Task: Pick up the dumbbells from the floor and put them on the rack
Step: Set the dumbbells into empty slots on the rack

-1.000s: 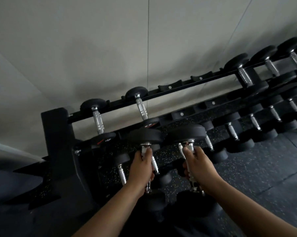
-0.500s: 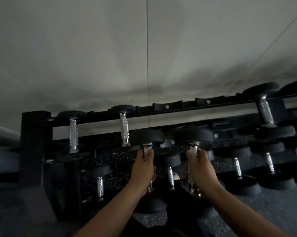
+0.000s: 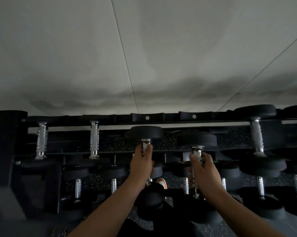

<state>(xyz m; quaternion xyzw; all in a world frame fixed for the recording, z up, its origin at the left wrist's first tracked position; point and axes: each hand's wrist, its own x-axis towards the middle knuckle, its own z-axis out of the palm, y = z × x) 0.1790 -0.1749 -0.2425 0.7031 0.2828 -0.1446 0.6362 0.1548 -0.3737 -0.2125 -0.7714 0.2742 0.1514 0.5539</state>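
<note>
I hold two black dumbbells with chrome handles, one in each hand, lengthwise away from me. My left hand [image 3: 141,165] grips the handle of the left dumbbell [image 3: 147,132], whose far head is level with the top tier of the black rack [image 3: 171,121]. My right hand [image 3: 203,170] grips the right dumbbell [image 3: 198,140], a little lower, its far head just below the top rail. Two vacant saddles [image 3: 147,117] lie on the top rail right behind both far heads. The near heads hang low by my forearms.
Two racked dumbbells [image 3: 94,139] sit at the top tier's left and another dumbbell [image 3: 256,134] at its right. The lower tier holds several dumbbells [image 3: 78,185]. A grey wall [image 3: 144,57] rises behind the rack. A shoe tip [image 3: 161,183] shows on the speckled floor.
Both dumbbells have risen from the lower tier's height to the top rail. My view has levelled and moved closer to the rack.
</note>
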